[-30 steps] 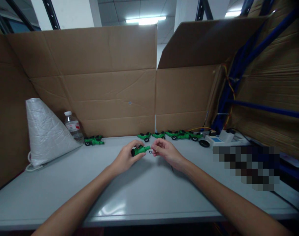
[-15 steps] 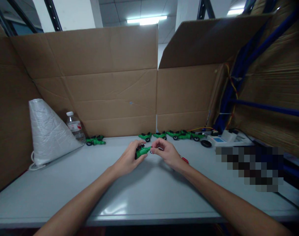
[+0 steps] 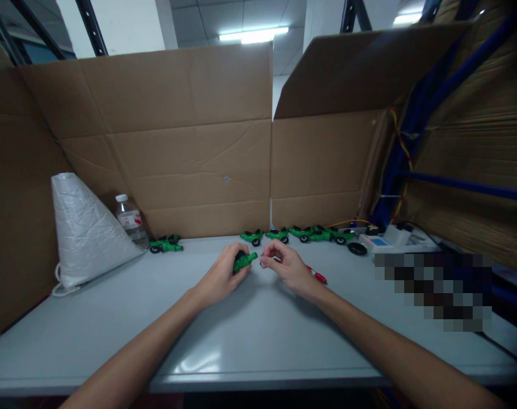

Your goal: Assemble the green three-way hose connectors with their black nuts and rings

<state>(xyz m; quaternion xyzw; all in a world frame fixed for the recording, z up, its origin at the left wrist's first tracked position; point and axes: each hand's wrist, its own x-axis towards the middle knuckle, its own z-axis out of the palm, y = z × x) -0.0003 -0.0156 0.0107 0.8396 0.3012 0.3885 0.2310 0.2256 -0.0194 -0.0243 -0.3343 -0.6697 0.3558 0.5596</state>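
In my left hand [image 3: 224, 270] is a green toy vehicle [image 3: 244, 262], its narrow end pointing right toward my other hand. Fingers and thumb wrap its rear part, so much of it is hidden. Just to the right, my right hand [image 3: 286, 266] is closed in a pinch, with a small dark thing at the fingertips, too small to name. A narrow gap separates those fingertips from the toy. Behind my right wrist lies a red pen-like tool [image 3: 316, 276], partly covered by the hand.
Similar green toys [image 3: 277, 234] line the back edge, with one green toy [image 3: 166, 244] farther left. A water bottle [image 3: 130, 218] and silvery bag [image 3: 85, 238] stand left. At right are a black ring [image 3: 357, 249] and a power strip [image 3: 396, 244]. Cardboard [image 3: 190, 147] walls the table [image 3: 241, 341].
The toy has turned slightly in my left hand, and its dark parts are now less visible. My right fingertips have come a little apart from its narrow end. More of the red tool shows.
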